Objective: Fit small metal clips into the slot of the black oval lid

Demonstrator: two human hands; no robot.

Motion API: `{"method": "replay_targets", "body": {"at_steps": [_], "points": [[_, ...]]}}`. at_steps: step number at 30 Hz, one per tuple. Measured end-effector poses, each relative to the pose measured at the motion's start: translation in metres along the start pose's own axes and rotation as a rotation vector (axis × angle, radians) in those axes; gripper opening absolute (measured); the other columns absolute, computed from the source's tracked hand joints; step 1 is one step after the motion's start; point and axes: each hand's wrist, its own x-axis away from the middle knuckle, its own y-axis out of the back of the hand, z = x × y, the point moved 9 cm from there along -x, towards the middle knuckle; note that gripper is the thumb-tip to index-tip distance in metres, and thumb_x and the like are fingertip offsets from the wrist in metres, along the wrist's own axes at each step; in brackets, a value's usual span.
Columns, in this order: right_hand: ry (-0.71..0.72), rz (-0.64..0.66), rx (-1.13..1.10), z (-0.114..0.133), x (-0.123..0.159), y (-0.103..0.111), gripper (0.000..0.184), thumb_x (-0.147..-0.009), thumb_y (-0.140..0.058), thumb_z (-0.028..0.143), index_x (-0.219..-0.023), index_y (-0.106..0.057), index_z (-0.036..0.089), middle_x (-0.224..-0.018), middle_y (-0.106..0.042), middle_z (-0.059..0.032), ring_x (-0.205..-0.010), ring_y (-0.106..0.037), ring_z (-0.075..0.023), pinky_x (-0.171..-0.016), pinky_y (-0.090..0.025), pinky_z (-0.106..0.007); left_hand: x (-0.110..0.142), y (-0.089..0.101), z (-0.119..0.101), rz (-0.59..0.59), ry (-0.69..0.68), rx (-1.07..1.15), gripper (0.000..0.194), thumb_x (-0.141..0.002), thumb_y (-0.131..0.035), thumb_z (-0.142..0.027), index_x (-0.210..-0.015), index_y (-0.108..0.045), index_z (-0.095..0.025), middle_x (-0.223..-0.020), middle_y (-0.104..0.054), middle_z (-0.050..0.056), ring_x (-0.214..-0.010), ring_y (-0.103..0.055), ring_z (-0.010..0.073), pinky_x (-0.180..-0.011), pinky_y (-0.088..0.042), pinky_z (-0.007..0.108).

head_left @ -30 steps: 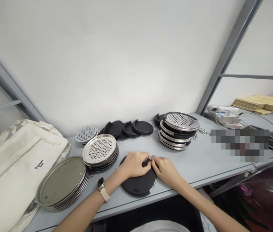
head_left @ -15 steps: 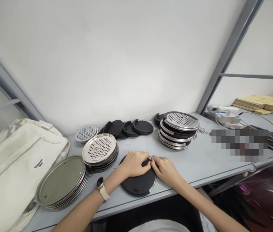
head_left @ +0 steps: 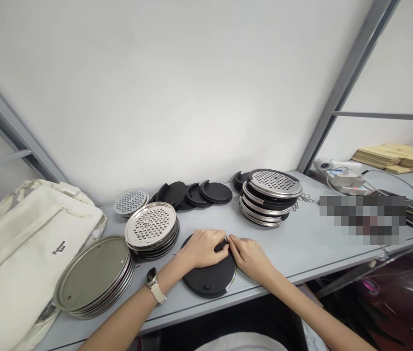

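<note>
A round black disc with a metal rim showing along its right side lies on the table near the front edge. My left hand is closed over its far part, thumb across the top and fingers curled toward the far right edge. Against those fingertips, my right hand pinches at the disc's edge. A small bit of metal wire shows between the two hands, but its form is mostly hidden. Left of the disc stands a stack of perforated metal grater plates.
A stack of black and metal grater discs stands behind right, with loose wire hooks beside it. Black lids lie along the wall. Olive-grey plates and a cream bag are at left. Cables and yellow cardboard lie right.
My right fingertips have shifted slightly left, closer to the left fingers, and less of the small wire loop shows. The disc and my left hand stay in place.
</note>
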Motion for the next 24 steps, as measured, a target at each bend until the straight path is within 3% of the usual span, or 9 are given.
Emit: {"method": "replay_targets", "body": {"at_steps": [24], "points": [[-0.03, 0.009, -0.026, -0.0026, -0.0009, 0.0014, 0.034, -0.096, -0.033, 0.024, -0.075, -0.059, 0.018, -0.066, -0.068, -0.0044, -0.057, -0.06, -0.0151, -0.055, -0.023, -0.027, 0.0018, 0.0008, 0.0003, -0.043, -0.031, -0.017, 0.014, -0.083, -0.05, -0.031, -0.075, -0.046, -0.02, -0.071, -0.06, -0.003, -0.06, -0.053, 0.0133, -0.054, -0.025, 0.028]]}}
